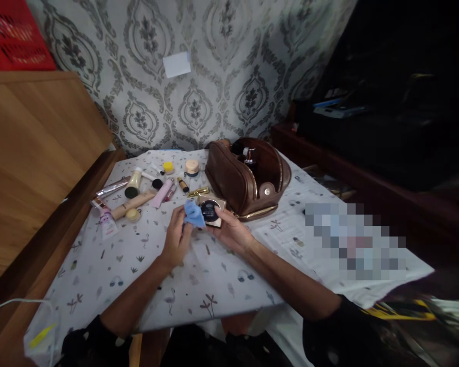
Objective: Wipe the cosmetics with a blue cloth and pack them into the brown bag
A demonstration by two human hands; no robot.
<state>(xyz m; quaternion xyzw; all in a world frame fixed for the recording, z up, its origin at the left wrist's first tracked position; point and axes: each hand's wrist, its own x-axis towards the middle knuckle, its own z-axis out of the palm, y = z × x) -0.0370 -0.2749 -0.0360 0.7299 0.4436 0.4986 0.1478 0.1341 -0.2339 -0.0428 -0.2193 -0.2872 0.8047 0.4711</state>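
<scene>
Compact [211, 211]: a square, gold-toned case with a dark round face turned up toward me. It has no clear long axis.

- My right hand [233, 232] holds it from the near right side, with the fingers curled under it and the thumb along its edge.
- My left hand [177, 239] pinches a bunched blue cloth [194, 213] between thumb and fingers. The cloth touches the compact's left edge.
- The compact lies just right of the left hand and slightly beyond it. The right hand is the nearer one, since it is in contact.
- Both hands meet above the middle of the table [137, 285], a little toward its far edge.
- A brown bag [248, 178] stands unzipped just beyond the compact, near the far right corner.
- Tubes and jars [137, 196] are scattered toward the far left corner, well apart from the hands.
- A printed sheet [286, 229] lies along the right edge.
</scene>
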